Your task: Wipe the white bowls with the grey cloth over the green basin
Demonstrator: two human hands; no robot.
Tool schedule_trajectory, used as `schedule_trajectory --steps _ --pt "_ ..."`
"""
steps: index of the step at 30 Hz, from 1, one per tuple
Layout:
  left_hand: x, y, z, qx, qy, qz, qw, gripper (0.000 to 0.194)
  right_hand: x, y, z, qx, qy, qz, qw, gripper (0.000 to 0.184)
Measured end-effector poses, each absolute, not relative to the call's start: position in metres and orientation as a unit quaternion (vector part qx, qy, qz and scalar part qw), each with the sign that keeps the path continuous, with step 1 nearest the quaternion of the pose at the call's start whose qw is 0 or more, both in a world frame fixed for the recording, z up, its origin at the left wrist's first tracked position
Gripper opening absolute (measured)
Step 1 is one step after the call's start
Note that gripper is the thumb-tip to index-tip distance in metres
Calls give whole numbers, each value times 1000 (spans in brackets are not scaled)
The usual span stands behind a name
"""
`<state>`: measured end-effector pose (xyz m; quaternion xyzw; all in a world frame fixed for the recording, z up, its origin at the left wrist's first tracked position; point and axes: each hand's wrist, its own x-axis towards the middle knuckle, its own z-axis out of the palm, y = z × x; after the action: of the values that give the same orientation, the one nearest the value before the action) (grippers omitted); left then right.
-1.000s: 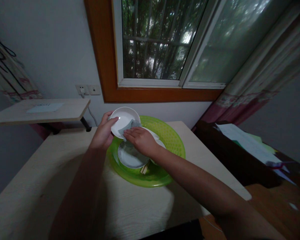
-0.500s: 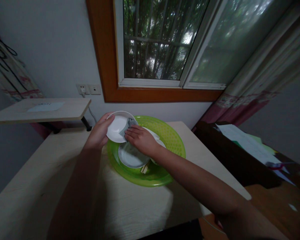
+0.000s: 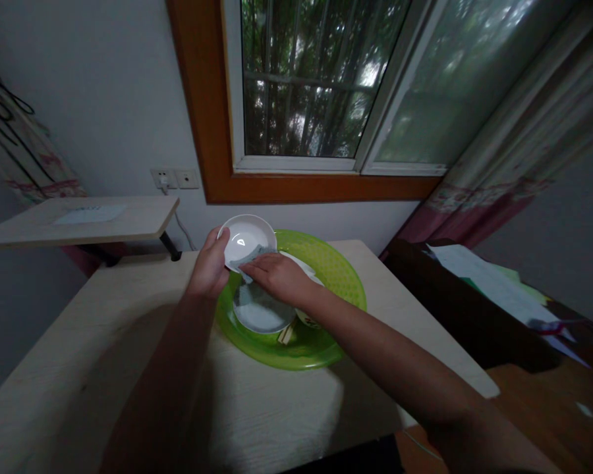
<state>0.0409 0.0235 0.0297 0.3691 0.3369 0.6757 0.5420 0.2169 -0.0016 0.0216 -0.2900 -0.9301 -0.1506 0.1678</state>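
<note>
Arrangement of 2 bare hands over a table, as I saw it from inside the room. The left hand (image 3: 210, 266) grasped the left edge of a round, glossy white shallow dish (image 3: 247, 232), its thumb over the rim. The dish was held tilted, above the left rear part of a round, translucent green plastic basin (image 3: 348, 280). The right hand (image 3: 279, 276), its fingers extended close together, pressed a thin grey cloth (image 3: 255, 253) to the dish's lower right inner face; a corner of the cloth hung below the rim. Within the basin lay a round, pale shallow plate (image 3: 263, 319), with light wooden sticks (image 3: 285, 334) just beside it. Under the right forearm, in the dim light, stood what was probably a patterned white bowl (image 3: 307, 320), partly hidden. The basin rested on a pale wood-grain table (image 3: 261, 415), below an orange-brown wooden window frame (image 3: 301, 187).
</note>
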Motion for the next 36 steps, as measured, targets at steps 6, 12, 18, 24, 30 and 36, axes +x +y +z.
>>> schedule_trajectory --steps 6,12,18,24,30,36 --pt "33 27 27 370 359 669 536 42 230 -1 42 -281 -941 -63 180 30" --pt "26 27 28 372 363 658 545 38 261 -6 79 -358 -887 117 269 25" --pt "22 30 26 433 384 643 502 36 306 9 73 -497 -743 230 384 43" --pt "20 27 25 587 385 591 398 29 324 28 44 -552 -645 232 475 45" --pt "23 22 29 738 366 520 227 43 297 16 31 -515 -637 322 476 52" --pt "29 23 25 767 364 501 168 48 265 -11 36 -401 -707 416 408 48"
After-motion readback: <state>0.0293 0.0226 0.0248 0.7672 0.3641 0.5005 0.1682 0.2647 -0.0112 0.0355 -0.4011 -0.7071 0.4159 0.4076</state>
